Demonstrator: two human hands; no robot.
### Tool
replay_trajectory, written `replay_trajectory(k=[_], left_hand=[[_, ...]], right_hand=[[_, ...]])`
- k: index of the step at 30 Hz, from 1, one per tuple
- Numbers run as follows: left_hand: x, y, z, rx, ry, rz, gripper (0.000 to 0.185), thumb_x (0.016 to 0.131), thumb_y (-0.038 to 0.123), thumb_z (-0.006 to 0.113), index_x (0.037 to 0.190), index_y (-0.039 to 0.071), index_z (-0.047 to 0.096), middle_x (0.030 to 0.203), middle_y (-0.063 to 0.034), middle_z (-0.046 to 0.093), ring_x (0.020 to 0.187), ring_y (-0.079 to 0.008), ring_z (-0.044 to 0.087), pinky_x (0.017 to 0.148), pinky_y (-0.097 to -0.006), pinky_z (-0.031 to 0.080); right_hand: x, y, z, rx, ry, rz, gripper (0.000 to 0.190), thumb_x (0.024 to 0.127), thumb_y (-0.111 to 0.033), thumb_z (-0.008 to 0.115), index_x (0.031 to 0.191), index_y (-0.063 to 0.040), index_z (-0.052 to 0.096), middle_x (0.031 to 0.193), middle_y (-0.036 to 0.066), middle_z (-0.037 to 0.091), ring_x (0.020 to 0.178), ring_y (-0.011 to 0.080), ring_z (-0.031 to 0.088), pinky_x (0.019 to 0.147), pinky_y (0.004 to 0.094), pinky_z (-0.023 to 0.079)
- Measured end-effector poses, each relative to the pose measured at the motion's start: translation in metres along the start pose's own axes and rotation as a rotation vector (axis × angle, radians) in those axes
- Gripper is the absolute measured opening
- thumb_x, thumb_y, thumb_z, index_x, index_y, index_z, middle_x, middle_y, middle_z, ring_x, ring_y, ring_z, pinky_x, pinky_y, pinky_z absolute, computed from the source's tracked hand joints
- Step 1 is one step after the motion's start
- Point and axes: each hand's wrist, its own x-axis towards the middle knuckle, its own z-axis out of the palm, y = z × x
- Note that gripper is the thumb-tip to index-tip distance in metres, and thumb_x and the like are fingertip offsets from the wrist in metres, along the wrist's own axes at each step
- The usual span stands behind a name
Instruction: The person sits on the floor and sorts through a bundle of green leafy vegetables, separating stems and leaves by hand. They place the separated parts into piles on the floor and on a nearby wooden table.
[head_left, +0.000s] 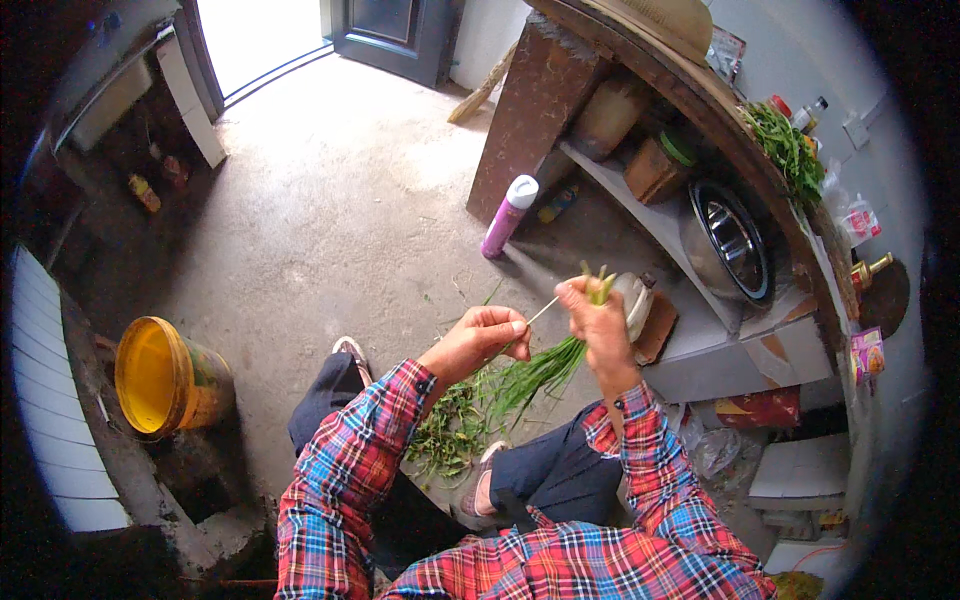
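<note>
My right hand grips a bunch of long thin green stalks, which look like chives. Their pale cut ends stick up above the fist, and the green blades hang down to the left. Between thumb and fingers, my left hand pinches a single thin stalk whose pale end reaches the fingertips of my right hand. On the concrete floor below, between my feet, lies a loose heap of green leaves and trimmings. My left forearm and the bunch hide part of that heap.
A purple spray can stands on the floor ahead. To the left is a yellow bucket. Along the right runs a shelf unit with a steel basin on it. A straw broom leans near the dark door.
</note>
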Motion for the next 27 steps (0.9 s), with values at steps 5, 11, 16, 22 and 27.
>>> replay_trajectory(k=[5,11,16,22,27], left_hand=[[-0.001,-0.004,-0.005,-0.006,-0.001,-0.019,0.019,0.091,0.021,0.053,0.083,0.004,0.058,0.075,-0.0041,0.061,0.076,-0.0139,0.058,0.075,-0.0282,0.045],[-0.005,-0.006,-0.005,-0.015,0.017,-0.052,0.02,0.09,0.022,0.054,0.084,0.004,0.059,0.075,-0.0039,0.061,0.074,-0.0136,0.058,0.073,-0.0276,0.045],[-0.002,-0.004,-0.001,0.107,0.016,-0.088,0.02,0.087,0.023,0.059,0.091,0.003,0.059,0.078,-0.0024,0.059,0.071,-0.0112,0.056,0.071,-0.0256,0.045],[-0.002,0.002,0.0,0.092,0.172,-0.052,0.021,0.085,0.019,0.062,0.098,0.003,0.058,0.079,-0.0018,0.058,0.068,-0.0107,0.056,0.066,-0.0251,0.046],[0.001,-0.005,-0.006,0.181,0.227,0.085,0.013,0.087,0.016,0.057,0.095,0.005,0.058,0.076,-0.0017,0.058,0.07,-0.0108,0.056,0.064,-0.0247,0.046]], right_hand=[[0.022,0.006,-0.026,0.215,0.128,-0.069,0.023,0.084,-0.029,0.067,0.077,-0.007,0.061,0.051,-0.008,0.041,0.039,0.0016,0.031,0.036,0.0188,0.021],[-0.009,0.003,0.002,0.105,-0.236,0.046,0.031,0.09,-0.036,0.057,0.081,-0.006,0.061,0.054,-0.008,0.041,0.043,0.0017,0.033,0.039,0.0182,0.022],[0.002,-0.003,-0.013,0.184,-0.11,0.012,0.027,0.092,-0.028,0.054,0.084,-0.003,0.06,0.053,-0.009,0.032,0.043,0.0017,0.028,0.039,0.0202,0.022],[0.049,-0.036,-0.111,0.652,0.176,-0.089,0.022,0.091,-0.028,0.056,0.092,-0.006,0.055,0.055,-0.008,0.022,0.044,0.0036,0.021,0.043,0.0216,0.021],[0.059,-0.033,-0.161,0.851,0.309,-0.127,0.019,0.093,-0.027,0.051,0.09,-0.009,0.056,0.05,-0.008,0.024,0.041,0.0048,0.022,0.042,0.0213,0.022]])
